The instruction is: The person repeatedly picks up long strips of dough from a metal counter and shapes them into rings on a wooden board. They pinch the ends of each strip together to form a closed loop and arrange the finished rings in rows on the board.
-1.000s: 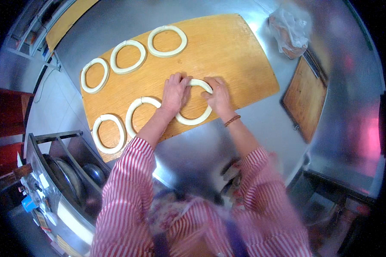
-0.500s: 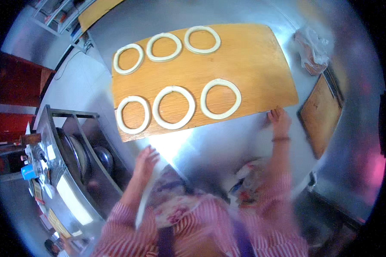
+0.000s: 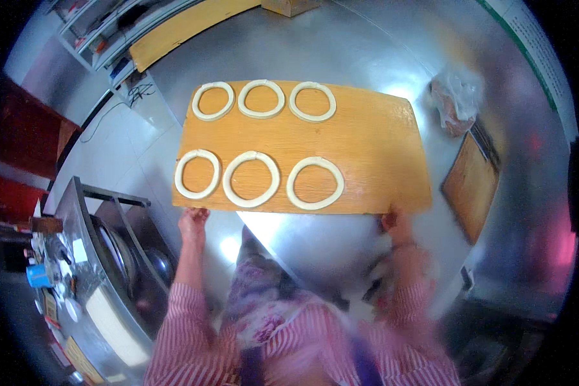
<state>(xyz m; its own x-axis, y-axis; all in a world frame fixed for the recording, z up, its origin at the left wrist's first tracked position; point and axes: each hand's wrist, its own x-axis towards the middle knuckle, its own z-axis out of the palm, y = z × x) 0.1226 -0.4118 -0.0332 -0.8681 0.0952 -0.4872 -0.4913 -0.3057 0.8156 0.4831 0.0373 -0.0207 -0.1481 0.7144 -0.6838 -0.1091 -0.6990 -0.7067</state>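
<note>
Against the left hand (image 3: 193,223), wooden board (image 3: 302,137)

Bakery-type kitchen: dough rings (image 3: 228,183), steel worktop (image 3: 367,58)

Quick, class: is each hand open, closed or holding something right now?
Left hand: closed, holding the wooden board at its near-left corner.
Right hand: closed, holding the near edge, toward the right.

On my feed, a wooden board (image 3: 374,143) bears six pale dough rings (image 3: 251,202), two rows of three. Steel counter (image 3: 379,58) carries a plastic bag (image 3: 457,96).
</note>
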